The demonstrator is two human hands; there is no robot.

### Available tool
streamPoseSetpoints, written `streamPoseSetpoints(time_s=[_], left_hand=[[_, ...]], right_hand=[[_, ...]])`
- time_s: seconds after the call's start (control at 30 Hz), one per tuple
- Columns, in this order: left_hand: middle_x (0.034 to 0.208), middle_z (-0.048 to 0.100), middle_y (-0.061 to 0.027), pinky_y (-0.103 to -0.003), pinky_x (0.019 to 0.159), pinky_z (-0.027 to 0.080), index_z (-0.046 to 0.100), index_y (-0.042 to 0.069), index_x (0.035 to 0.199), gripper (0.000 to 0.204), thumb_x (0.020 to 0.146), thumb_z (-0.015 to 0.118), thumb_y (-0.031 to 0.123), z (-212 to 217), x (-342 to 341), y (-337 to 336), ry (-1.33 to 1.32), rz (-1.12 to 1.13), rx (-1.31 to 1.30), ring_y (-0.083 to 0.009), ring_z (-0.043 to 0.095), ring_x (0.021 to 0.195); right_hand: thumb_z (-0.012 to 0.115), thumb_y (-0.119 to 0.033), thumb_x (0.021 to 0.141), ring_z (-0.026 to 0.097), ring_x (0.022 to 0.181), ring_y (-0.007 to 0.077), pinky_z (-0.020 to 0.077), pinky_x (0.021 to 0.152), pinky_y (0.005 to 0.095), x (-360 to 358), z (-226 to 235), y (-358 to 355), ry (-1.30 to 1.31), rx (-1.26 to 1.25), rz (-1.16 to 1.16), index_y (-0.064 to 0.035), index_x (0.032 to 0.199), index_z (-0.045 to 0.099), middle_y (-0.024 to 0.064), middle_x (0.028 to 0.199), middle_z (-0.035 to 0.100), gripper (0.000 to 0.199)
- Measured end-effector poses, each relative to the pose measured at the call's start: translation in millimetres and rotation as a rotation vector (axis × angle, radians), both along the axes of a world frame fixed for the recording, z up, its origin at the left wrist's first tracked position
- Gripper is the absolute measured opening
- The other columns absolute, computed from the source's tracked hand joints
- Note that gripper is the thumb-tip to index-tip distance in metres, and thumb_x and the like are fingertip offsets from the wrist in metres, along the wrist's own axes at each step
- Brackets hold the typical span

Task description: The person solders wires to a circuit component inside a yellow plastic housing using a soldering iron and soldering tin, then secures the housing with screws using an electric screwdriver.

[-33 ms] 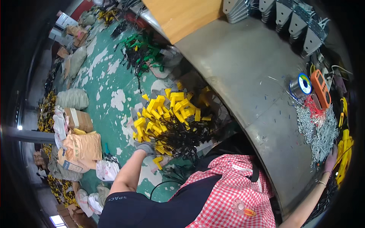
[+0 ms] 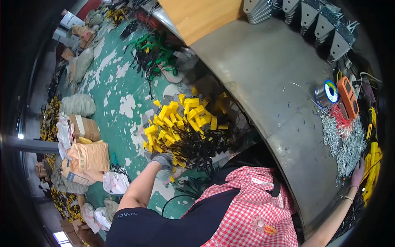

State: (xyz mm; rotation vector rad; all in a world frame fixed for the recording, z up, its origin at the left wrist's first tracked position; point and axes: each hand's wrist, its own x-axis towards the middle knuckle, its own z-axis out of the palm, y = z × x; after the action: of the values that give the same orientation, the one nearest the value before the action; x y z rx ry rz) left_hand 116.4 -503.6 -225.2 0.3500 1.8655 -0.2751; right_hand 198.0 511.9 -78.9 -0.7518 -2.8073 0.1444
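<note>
My left hand (image 2: 164, 163), in a grey glove, reaches down to the near left edge of a heap of yellow plastic pieces (image 2: 168, 119) with black cords (image 2: 201, 146) on the floor. Its fingers are smeared and partly hidden, so whether it grips a piece cannot be made out. Stretched out to the right, my right hand (image 2: 358, 175) wears a pale pinkish glove and rests at the far right side of the grey metal table (image 2: 284, 111). Its fingers look extended, beside a pile of small silvery metal parts (image 2: 343, 144) and a bundle of yellow pieces (image 2: 373, 164).
A solder wire spool (image 2: 327, 94) and an orange multimeter (image 2: 348, 97) stand by the metal parts. Grey metal brackets (image 2: 308, 18) line the table's back. Green pieces with black cords (image 2: 154, 55), a cardboard box (image 2: 85, 126) and sacks (image 2: 77, 105) lie on the floor.
My left hand has shifted slightly right and nearer to me, now covering part of a loose yellow piece. My right hand stays in place.
</note>
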Motion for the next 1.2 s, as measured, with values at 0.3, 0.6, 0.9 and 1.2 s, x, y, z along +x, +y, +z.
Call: streamPoseSetpoints(time_s=[0.3,0.6,0.9,1.2], left_hand=[[0.110,0.075,-0.0102,-0.037,0.088,0.053,0.075,0.009,0.114,0.035,0.085,0.073,0.028,-97,95,34,-0.262,0.085,0.495,-0.0214,0.068,0.098],[0.107,0.073,-0.0048,-0.033,0.093,0.052,0.071,0.002,0.119,0.051,0.083,0.084,0.037,305,-272,264,0.118,0.620,0.971,-0.0147,0.066,0.100],[0.094,0.073,-0.0208,-0.045,0.082,0.056,0.068,0.002,0.100,0.057,0.060,0.094,0.033,273,-512,356,1.429,0.648,0.979,-0.0377,0.070,0.090],[0.083,0.064,-0.0042,-0.026,0.064,0.050,0.054,0.009,0.089,0.027,0.078,0.079,0.013,304,-266,432,0.544,0.585,1.564,-0.0116,0.060,0.074]], right_hand=[[0.054,-0.009,0.099,0.054,0.130,0.0338,0.0383,0.112,0.0380,-25,3,-31,-0.010,0.082,-0.023,0.0007,0.137,0.056,0.0191,0.137,0.060,0.039],[0.065,0.000,0.086,0.061,0.111,0.0395,0.0472,0.096,0.0449,-35,27,-73,0.176,-0.098,-0.258,0.0010,0.108,0.061,0.0206,0.111,0.065,0.023],[0.071,0.002,0.081,0.066,0.092,0.0244,0.0514,0.083,0.0342,-22,29,-73,0.352,-0.191,-0.354,-0.0001,0.123,0.058,0.0149,0.103,0.067,0.045],[0.073,-0.009,0.076,0.066,0.091,0.0322,0.0541,0.083,0.0409,3,139,-280,0.162,-0.342,0.223,-0.0049,0.103,0.071,0.0137,0.097,0.069,0.028]])
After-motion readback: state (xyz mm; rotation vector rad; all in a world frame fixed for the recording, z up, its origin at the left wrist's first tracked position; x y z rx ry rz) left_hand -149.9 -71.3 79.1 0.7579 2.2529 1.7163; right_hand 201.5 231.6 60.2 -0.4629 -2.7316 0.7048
